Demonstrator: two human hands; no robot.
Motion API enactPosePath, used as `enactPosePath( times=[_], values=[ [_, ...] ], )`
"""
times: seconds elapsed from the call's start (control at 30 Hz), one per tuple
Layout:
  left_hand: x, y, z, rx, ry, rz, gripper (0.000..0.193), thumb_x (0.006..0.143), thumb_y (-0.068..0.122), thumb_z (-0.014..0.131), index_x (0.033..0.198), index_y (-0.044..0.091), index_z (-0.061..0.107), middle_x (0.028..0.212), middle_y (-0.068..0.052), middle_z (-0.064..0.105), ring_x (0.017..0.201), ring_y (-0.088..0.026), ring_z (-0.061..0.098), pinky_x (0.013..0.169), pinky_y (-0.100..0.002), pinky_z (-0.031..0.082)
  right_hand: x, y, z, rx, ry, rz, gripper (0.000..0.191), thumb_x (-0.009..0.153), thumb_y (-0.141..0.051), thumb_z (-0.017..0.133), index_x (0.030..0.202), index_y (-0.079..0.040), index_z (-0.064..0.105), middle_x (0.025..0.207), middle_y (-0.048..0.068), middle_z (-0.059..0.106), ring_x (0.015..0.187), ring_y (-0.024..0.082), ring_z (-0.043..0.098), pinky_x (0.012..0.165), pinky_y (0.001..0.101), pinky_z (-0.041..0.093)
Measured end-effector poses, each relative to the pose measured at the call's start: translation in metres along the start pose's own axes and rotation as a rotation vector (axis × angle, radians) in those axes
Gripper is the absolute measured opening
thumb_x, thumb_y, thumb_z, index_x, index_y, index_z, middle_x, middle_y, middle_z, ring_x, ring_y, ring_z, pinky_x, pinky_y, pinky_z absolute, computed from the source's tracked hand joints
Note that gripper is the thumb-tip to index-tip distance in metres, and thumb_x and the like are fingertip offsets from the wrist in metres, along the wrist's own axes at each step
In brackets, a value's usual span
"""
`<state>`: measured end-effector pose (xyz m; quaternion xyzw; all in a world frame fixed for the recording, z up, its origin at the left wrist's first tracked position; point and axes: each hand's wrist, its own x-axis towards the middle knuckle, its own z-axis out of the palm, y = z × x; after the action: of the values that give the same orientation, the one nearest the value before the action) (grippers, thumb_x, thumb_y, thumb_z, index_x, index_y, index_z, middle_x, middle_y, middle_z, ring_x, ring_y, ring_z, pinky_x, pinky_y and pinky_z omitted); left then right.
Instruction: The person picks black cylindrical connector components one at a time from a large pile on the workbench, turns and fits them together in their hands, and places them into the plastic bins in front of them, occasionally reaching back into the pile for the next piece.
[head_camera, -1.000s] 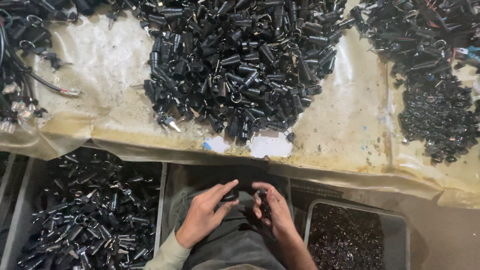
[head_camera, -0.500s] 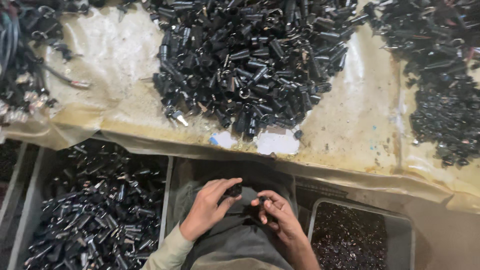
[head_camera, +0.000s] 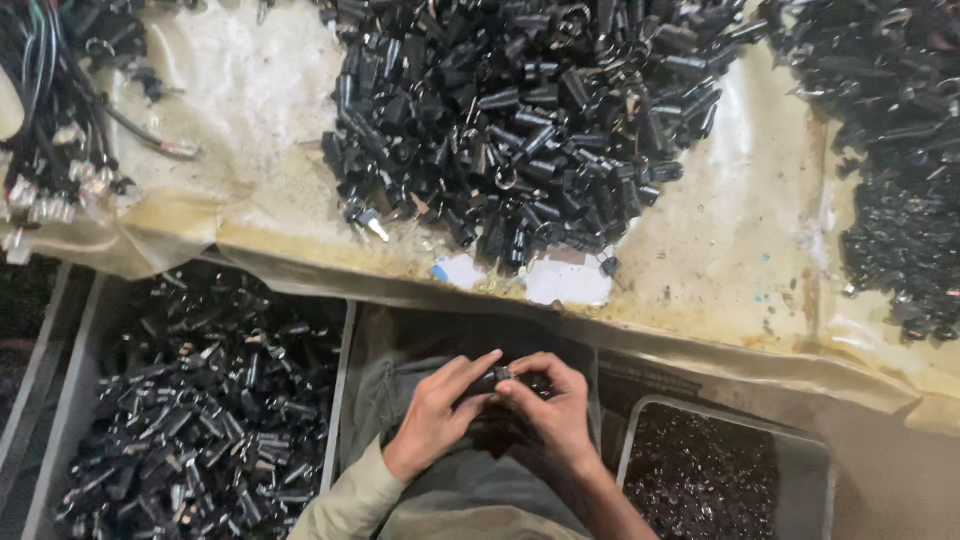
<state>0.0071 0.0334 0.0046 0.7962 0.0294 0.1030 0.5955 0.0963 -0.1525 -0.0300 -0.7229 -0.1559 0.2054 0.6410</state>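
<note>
My left hand (head_camera: 437, 417) and my right hand (head_camera: 553, 409) meet over my lap, below the table edge. Both pinch one small black cylindrical part (head_camera: 492, 378) between their fingertips. The part is mostly hidden by the fingers. Above the hands, on the table, lies a big heap of similar black cylindrical parts (head_camera: 520, 120). My grey-green sleeve (head_camera: 345, 500) runs in from the bottom.
A bin of black parts (head_camera: 190, 400) sits at the lower left. A grey tray of tiny dark pieces (head_camera: 705, 480) stands at the lower right. More small dark parts (head_camera: 900, 190) pile at the right, wire bundles with connectors (head_camera: 55, 130) at the left. The tabletop (head_camera: 720, 250) is covered in stained plastic.
My hands have come together: the gap between them has closed and both sets of fingertips now hold the small black part. The view has shifted slightly.
</note>
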Motion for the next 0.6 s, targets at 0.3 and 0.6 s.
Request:
enactPosePath(
  times=[0.3,0.6],
  values=[
    [-0.013,-0.006,-0.012,0.034,-0.075,-0.009,0.06,0.084,0.002,0.076,0.141,0.006,0.059,0.101,-0.017,0.067,0.087,-0.036,0.067,0.073,-0.039,0.055,0.017,-0.032,-0.006,-0.087,-0.399,0.178,0.015,0.088,-0.012,0.074,0.1,-0.003,0.076,0.079,0.004,0.074,0.064,0.01,0.065,0.057,0.0269,0.052],
    [-0.018,0.006,-0.015,0.047,-0.08,0.012,0.062,0.081,0.003,0.078,0.14,0.006,0.059,0.098,-0.016,0.066,0.085,-0.038,0.068,0.069,-0.041,0.054,0.015,-0.023,-0.008,-0.025,-0.497,0.048,0.01,0.09,-0.009,0.078,0.093,0.001,0.078,0.074,0.007,0.074,0.061,0.01,0.067,0.053,0.0274,0.051]
  ],
)
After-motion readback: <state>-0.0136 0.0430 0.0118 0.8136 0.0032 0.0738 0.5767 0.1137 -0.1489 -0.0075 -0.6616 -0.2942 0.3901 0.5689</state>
